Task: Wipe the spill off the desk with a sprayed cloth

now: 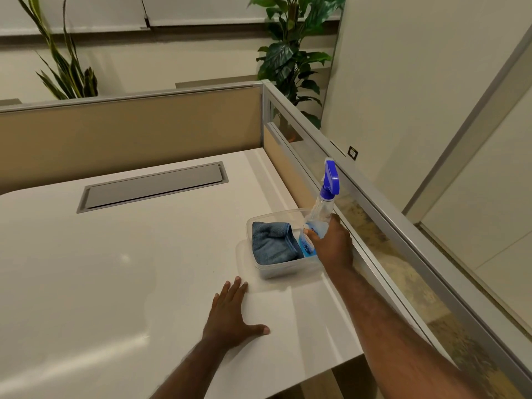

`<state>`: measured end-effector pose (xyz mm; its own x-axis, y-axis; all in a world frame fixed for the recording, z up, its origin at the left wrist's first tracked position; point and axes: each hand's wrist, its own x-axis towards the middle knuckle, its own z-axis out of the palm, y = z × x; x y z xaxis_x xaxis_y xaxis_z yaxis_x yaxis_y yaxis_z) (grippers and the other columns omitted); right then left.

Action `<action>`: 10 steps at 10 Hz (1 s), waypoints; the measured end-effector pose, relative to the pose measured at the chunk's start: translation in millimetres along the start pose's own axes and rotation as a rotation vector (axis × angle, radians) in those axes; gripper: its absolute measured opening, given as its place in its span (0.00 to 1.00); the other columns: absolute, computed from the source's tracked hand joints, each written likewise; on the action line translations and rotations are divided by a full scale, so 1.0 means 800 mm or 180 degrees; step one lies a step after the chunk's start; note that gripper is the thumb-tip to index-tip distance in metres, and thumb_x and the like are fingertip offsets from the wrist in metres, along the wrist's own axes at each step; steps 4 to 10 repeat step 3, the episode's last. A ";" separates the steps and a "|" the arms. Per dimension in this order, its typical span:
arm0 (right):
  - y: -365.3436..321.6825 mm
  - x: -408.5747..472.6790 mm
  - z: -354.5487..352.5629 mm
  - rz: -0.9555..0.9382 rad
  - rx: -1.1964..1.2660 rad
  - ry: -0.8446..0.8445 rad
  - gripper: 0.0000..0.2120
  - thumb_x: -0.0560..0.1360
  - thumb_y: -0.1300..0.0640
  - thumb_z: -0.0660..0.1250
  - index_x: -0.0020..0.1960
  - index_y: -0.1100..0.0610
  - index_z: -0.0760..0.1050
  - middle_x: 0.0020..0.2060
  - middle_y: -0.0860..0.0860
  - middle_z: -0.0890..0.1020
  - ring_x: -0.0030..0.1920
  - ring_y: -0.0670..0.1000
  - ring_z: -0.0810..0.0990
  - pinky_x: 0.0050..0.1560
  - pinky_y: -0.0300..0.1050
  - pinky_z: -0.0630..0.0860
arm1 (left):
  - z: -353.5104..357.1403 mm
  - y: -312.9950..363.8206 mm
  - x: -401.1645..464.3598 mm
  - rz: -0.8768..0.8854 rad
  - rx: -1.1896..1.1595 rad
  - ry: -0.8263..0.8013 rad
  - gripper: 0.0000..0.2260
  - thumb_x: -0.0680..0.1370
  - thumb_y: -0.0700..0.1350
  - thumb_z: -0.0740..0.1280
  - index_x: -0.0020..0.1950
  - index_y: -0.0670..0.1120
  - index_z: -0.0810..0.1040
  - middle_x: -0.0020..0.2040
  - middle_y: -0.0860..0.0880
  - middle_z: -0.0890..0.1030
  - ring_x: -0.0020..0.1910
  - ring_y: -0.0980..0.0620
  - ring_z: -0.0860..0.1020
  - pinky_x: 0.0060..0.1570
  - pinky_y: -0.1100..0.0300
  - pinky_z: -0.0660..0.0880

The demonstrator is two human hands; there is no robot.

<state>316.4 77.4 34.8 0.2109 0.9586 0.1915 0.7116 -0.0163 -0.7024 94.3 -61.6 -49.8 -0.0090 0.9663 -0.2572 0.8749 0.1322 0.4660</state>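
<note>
The left hand (230,315) lies flat and released on the white desk (115,269). Further, the right hand (332,243) grasps the spray bottle (324,205), which stands in a clear tub (276,269). The blue cloth (272,243) lies folded in the tub, beside the bottle.

White tabletop (115,269) with a grey inset panel (152,187); blue cloth (272,243) in a clear container (276,270); clear spray bottle (319,214) with blue trigger head and blue label; tan partition (129,131) framed in grey; green-leaved plants (290,59).
</note>
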 end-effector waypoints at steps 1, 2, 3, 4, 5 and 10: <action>-0.004 -0.009 -0.013 0.0006 0.0055 0.0045 0.30 0.68 0.50 0.76 0.64 0.58 0.67 0.59 0.57 0.80 0.58 0.56 0.80 0.55 0.52 0.80 | -0.004 0.004 -0.003 -0.0032 -0.0004 -0.0052 0.58 0.59 0.75 0.68 0.79 0.51 0.48 0.80 0.52 0.45 0.78 0.51 0.41 0.75 0.51 0.42; -0.017 -0.047 -0.028 0.0028 0.0003 0.0697 0.31 0.68 0.47 0.75 0.64 0.56 0.64 0.56 0.56 0.80 0.53 0.56 0.82 0.48 0.55 0.83 | -0.015 0.015 -0.002 -0.0104 0.0174 -0.0254 0.56 0.62 0.71 0.71 0.79 0.49 0.47 0.80 0.50 0.45 0.78 0.49 0.43 0.76 0.50 0.45; -0.027 -0.074 -0.027 -0.0301 0.0096 0.0938 0.28 0.69 0.49 0.75 0.62 0.56 0.66 0.54 0.56 0.80 0.52 0.55 0.81 0.50 0.57 0.81 | -0.024 0.017 -0.003 -0.0114 0.0197 -0.0350 0.53 0.65 0.68 0.71 0.79 0.47 0.47 0.81 0.48 0.45 0.79 0.48 0.45 0.76 0.49 0.48; -0.027 -0.074 -0.027 -0.0301 0.0096 0.0938 0.28 0.69 0.49 0.75 0.62 0.56 0.66 0.54 0.56 0.80 0.52 0.55 0.81 0.50 0.57 0.81 | -0.024 0.017 -0.003 -0.0114 0.0197 -0.0350 0.53 0.65 0.68 0.71 0.79 0.47 0.47 0.81 0.48 0.45 0.79 0.48 0.45 0.76 0.49 0.48; -0.027 -0.074 -0.027 -0.0301 0.0096 0.0938 0.28 0.69 0.49 0.75 0.62 0.56 0.66 0.54 0.56 0.80 0.52 0.55 0.81 0.50 0.57 0.81 | -0.024 0.017 -0.003 -0.0114 0.0197 -0.0350 0.53 0.65 0.68 0.71 0.79 0.47 0.47 0.81 0.48 0.45 0.79 0.48 0.45 0.76 0.49 0.48; -0.027 -0.074 -0.027 -0.0301 0.0096 0.0938 0.28 0.69 0.49 0.75 0.62 0.56 0.66 0.54 0.56 0.80 0.52 0.55 0.81 0.50 0.57 0.81 | -0.024 0.017 -0.003 -0.0114 0.0197 -0.0350 0.53 0.65 0.68 0.71 0.79 0.47 0.47 0.81 0.48 0.45 0.79 0.48 0.45 0.76 0.49 0.48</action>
